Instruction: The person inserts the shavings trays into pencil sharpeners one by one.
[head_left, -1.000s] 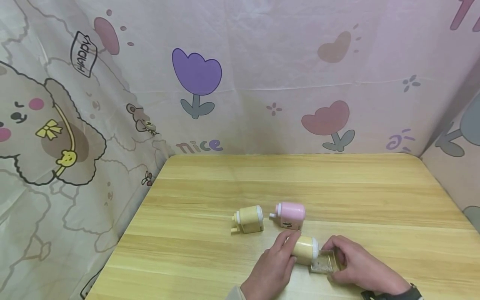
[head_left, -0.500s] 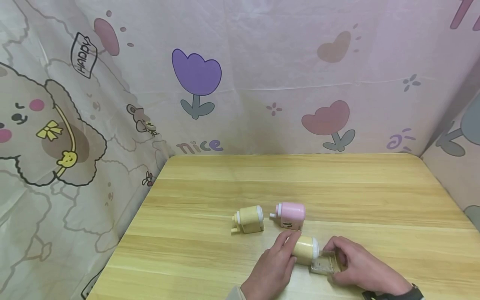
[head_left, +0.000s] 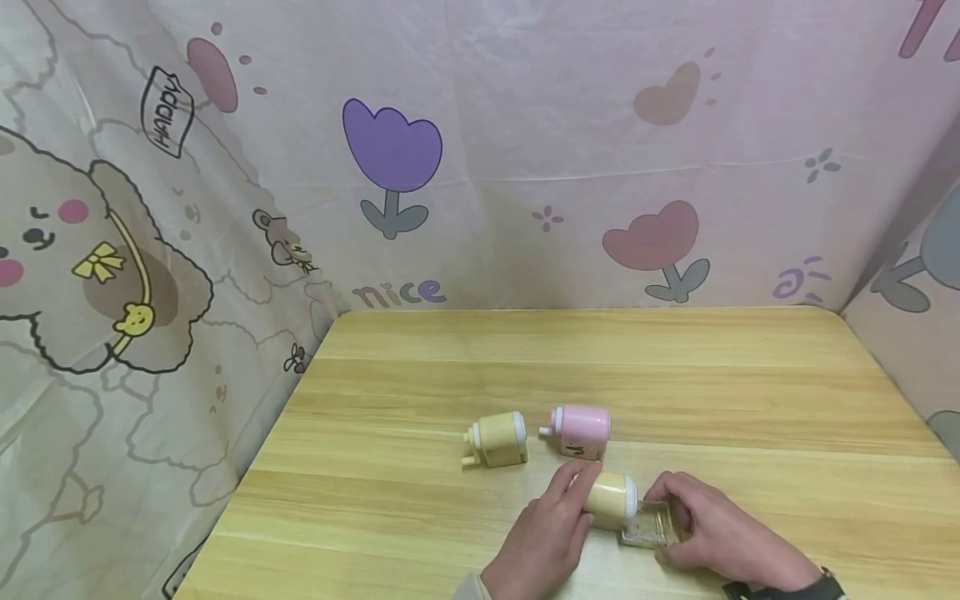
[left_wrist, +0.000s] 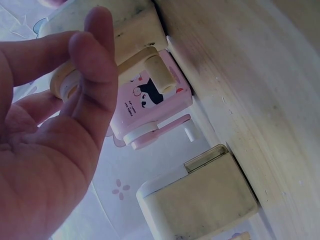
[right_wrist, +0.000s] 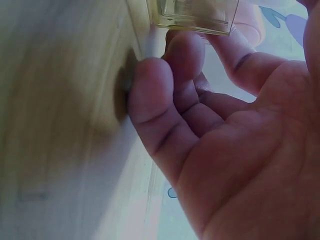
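My left hand [head_left: 542, 533] grips a yellow hand-crank pencil sharpener [head_left: 611, 497] with a white end, near the front of the table. In the left wrist view its crank handle [left_wrist: 162, 72] juts out beside my fingers. A clear shavings drawer [head_left: 642, 528] sticks out from the sharpener's right end. My right hand [head_left: 712, 533] holds the drawer's outer end between thumb and fingers. The right wrist view shows the drawer's clear walls [right_wrist: 195, 22] at the top, over my curled fingers [right_wrist: 152, 90].
Just behind my left hand stands a pink crank sharpener [head_left: 587, 427] with a panda picture. A second yellow sharpener [head_left: 501, 440] is to its left. The wooden table [head_left: 375, 533] ends at a printed curtain [head_left: 510, 108] at the back and left.
The drawer tips slightly half a second ago and is now back at nearly its earlier angle. My left hand and the other sharpeners stay in place.
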